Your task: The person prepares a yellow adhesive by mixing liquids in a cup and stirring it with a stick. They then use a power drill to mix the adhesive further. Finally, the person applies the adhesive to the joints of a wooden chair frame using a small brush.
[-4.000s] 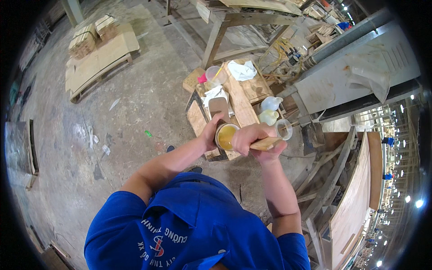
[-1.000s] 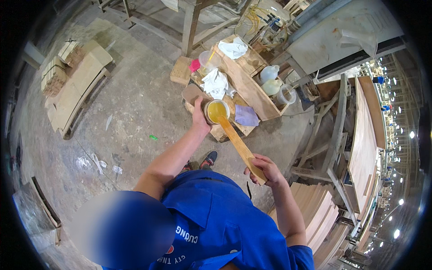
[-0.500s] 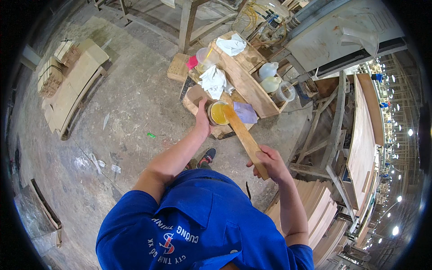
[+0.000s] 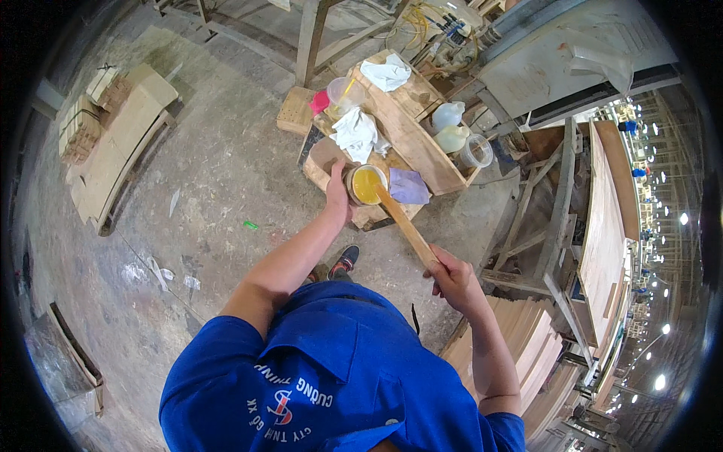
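My left hand (image 4: 338, 194) grips the side of a small round can of yellow glue (image 4: 366, 184), held out in front of me above a low wooden stand (image 4: 328, 162). My right hand (image 4: 452, 277) holds the near end of a long flat wooden stick (image 4: 405, 226). The stick's far tip rests on the rim of the can. A purple rag (image 4: 410, 185) lies just right of the can, and a white rag (image 4: 355, 132) lies beyond it.
A sloping wooden board (image 4: 410, 132) carries another white rag (image 4: 386, 74), two pale plastic jugs (image 4: 452, 128) and a clear tub (image 4: 476, 151). Stacked planks (image 4: 527, 346) lie at my right, a pallet of wood (image 4: 113, 143) at far left. The floor is concrete.
The can and my left hand have moved slightly away from me, toward the stand. My right hand has kept the stick's tip in the can throughout.
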The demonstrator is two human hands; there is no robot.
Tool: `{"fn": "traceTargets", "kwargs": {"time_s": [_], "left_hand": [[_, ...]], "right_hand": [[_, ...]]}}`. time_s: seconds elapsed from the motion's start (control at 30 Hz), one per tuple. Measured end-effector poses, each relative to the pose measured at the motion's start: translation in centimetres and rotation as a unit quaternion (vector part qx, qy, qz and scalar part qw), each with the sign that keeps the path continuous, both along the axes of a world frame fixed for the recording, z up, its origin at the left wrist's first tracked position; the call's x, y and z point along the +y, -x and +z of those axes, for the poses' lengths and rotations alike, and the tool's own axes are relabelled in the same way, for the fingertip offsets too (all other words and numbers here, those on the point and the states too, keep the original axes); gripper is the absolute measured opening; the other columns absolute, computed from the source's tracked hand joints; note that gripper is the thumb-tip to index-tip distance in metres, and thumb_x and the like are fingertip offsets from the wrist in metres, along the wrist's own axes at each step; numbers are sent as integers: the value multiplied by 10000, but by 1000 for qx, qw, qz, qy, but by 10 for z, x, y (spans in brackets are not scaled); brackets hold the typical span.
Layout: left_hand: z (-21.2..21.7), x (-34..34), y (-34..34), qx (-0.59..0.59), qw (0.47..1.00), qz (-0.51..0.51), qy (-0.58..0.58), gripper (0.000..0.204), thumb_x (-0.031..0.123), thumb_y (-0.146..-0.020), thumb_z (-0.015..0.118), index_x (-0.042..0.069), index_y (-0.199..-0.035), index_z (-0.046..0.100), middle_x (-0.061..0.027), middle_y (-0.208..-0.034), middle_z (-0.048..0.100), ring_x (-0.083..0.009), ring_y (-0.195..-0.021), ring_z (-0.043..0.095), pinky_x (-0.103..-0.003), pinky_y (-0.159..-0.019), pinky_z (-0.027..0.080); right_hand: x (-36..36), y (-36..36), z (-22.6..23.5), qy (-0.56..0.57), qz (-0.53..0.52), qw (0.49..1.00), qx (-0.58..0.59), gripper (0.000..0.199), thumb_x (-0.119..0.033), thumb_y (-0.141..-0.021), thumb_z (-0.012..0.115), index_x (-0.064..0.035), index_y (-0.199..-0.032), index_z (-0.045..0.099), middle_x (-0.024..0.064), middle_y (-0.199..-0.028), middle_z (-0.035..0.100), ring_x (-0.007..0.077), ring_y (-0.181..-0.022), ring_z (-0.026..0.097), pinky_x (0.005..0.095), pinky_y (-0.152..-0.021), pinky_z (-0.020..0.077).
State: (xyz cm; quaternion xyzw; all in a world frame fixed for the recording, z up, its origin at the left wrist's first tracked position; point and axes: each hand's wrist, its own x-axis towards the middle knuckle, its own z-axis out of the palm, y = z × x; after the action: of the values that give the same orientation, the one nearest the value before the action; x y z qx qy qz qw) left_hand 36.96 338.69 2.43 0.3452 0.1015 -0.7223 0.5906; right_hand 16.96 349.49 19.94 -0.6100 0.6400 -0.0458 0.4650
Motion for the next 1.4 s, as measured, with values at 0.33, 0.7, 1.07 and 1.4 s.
{"fn": "traceTargets", "kwargs": {"time_s": [0.33, 0.7, 1.07, 1.4], "left_hand": [[-7, 5, 4, -56, 997, -30, 40, 404, 426, -836, 473, 60, -989, 549, -71, -882, 613, -193, -797, 615, -332, -701, 512], [-24, 4, 19, -106, 990, -5, 90, 326, 329, -870, 472, 18, -926, 552, -85, -841, 612, -179, -755, 610, -292, -713, 495], [-27, 11, 25, -110, 992, -30, 47, 366, 368, -840, 506, 19, -941, 547, -86, -850, 615, -187, -782, 612, -315, -724, 496], [-4, 6, 39, 14, 999, -26, -43, 477, 451, -801, 521, 40, -1042, 499, -109, -935, 612, -239, -873, 608, -389, -788, 494]], "right_hand": [[-3, -6, 14, 94, 165, 965, 180, 319, -193, -863, 440, -125, -1168, 508, 225, -811, 602, 408, -748, 578, 487, -703, 469], [-18, -13, 41, 100, 259, 926, 255, 219, -191, -848, 409, -56, -976, 526, 226, -718, 589, 408, -704, 579, 505, -659, 463], [-15, -26, 54, 107, 288, 877, 370, 298, -202, -838, 431, -143, -1120, 510, 169, -741, 578, 344, -698, 596, 446, -629, 484], [26, -1, -25, 246, 161, 911, 291, 405, -165, -788, 545, -191, -1188, 486, 114, -812, 494, 295, -732, 581, 413, -593, 499]]}}
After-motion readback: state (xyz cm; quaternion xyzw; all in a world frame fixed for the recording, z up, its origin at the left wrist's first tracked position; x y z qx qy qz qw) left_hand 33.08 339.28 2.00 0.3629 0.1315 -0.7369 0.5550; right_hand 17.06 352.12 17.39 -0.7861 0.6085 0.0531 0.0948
